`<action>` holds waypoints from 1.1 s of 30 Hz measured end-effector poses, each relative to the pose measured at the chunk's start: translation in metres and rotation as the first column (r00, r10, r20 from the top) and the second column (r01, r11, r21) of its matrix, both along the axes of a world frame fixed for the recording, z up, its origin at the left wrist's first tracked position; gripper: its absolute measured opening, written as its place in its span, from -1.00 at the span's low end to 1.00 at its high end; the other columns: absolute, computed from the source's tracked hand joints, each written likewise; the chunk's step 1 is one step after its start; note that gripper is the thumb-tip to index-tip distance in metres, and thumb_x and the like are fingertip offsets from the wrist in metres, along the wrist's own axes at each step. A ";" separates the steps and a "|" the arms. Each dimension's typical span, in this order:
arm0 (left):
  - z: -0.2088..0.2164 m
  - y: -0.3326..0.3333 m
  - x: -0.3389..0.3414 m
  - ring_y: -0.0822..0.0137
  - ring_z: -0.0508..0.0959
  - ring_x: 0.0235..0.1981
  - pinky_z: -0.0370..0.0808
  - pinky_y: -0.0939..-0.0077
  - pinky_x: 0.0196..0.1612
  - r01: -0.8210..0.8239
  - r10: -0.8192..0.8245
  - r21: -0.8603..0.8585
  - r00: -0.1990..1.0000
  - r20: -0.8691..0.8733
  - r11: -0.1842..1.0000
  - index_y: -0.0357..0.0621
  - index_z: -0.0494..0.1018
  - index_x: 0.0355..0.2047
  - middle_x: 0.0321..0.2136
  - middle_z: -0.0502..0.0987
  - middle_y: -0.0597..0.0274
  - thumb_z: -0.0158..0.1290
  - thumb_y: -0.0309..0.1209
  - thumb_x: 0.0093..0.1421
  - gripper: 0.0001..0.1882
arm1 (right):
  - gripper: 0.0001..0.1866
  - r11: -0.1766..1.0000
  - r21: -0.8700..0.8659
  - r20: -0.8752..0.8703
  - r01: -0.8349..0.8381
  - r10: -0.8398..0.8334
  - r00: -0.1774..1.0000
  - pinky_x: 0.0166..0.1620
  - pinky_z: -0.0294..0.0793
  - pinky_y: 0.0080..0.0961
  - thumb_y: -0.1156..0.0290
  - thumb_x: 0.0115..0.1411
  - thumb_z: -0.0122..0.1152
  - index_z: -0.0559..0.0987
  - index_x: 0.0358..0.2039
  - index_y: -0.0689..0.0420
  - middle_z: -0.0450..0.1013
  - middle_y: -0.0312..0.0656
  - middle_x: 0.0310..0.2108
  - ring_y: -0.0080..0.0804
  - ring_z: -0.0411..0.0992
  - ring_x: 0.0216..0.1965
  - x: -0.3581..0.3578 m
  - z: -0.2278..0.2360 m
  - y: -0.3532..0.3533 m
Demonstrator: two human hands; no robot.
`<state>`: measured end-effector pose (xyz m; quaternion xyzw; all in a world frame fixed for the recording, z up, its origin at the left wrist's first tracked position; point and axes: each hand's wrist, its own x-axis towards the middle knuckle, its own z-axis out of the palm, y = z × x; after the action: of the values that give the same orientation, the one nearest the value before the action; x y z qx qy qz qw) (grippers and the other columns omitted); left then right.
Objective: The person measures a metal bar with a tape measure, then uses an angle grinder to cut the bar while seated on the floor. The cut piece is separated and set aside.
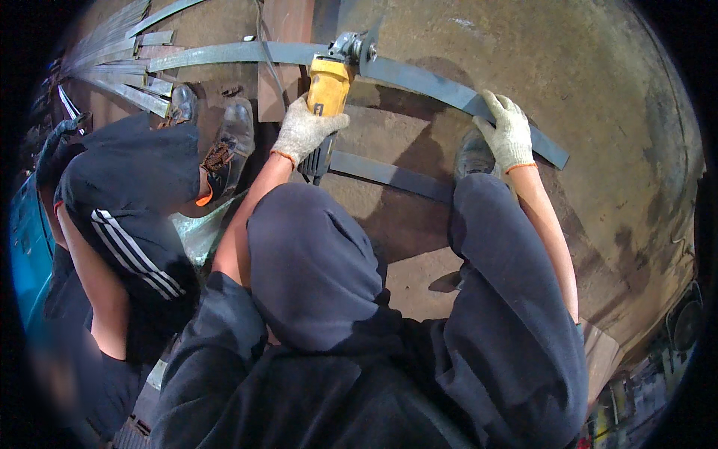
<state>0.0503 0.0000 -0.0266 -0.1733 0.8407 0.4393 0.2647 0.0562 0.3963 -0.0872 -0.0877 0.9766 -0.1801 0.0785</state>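
My left hand, in a knitted white glove with an orange cuff, is wrapped round a yellow and black angle grinder. The grinder's head and disc lie over a long flat metal bar, beside its upper edge; whether the disc touches the bar I cannot tell. Toward the bar's right end, my right hand, gloved alike, grips its edge with thumb and fingers. A second, shorter-looking flat bar lies nearer me, partly hidden by the grinder and my leg. My shoe is just under the right hand.
Close on my left sits another person in dark striped trousers, with shoes near the grinder. Several flat metal strips are piled at the far left. A cable crosses a reddish-brown plate on the stained concrete floor.
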 end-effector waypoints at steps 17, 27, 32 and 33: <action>-0.006 -0.001 -0.001 0.30 0.66 -0.24 0.60 0.39 -0.10 -0.012 0.013 -0.015 1.000 0.027 1.000 -0.28 0.52 -0.05 -0.23 0.67 0.12 0.46 -0.22 -0.05 -0.38 | -0.38 1.000 0.005 0.029 0.009 -0.009 1.000 0.24 0.37 -0.15 0.21 0.14 0.39 0.50 0.24 -0.09 0.50 -0.06 0.11 -0.02 0.42 0.18 0.000 -0.004 -0.002; -0.016 -0.009 0.001 0.25 0.66 -0.20 0.59 0.36 -0.08 0.040 -0.042 -0.053 0.999 -0.028 0.998 -0.28 0.53 -0.06 -0.21 0.67 0.10 0.47 -0.20 -0.05 -0.39 | -0.39 1.000 -0.002 0.020 -0.003 0.003 1.000 0.23 0.38 -0.15 0.22 0.14 0.40 0.51 0.23 -0.06 0.51 -0.06 0.10 -0.01 0.43 0.17 -0.002 -0.002 -0.003; -0.024 -0.011 0.004 0.22 0.67 -0.19 0.59 0.35 -0.07 0.029 -0.031 -0.059 0.999 -0.037 0.998 -0.27 0.54 -0.07 -0.20 0.68 0.07 0.47 -0.16 -0.06 -0.37 | -0.39 1.000 -0.018 -0.003 -0.012 0.012 1.000 0.23 0.39 -0.14 0.22 0.13 0.40 0.52 0.22 -0.06 0.51 -0.05 0.09 0.00 0.43 0.16 -0.002 -0.008 -0.001; -0.020 -0.009 0.003 0.22 0.67 -0.19 0.59 0.35 -0.07 0.021 -0.021 -0.024 0.999 -0.026 0.999 -0.28 0.54 -0.07 -0.20 0.68 0.07 0.47 -0.15 -0.06 -0.37 | -0.39 1.000 -0.022 -0.009 -0.014 0.014 1.000 0.23 0.39 -0.14 0.22 0.13 0.40 0.52 0.22 -0.06 0.51 -0.05 0.09 0.00 0.43 0.16 -0.002 -0.009 -0.001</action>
<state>0.0530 -0.0089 -0.0464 -0.1618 0.8511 0.4288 0.2560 0.0547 0.3957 -0.0958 -0.0964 0.9742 -0.1901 0.0744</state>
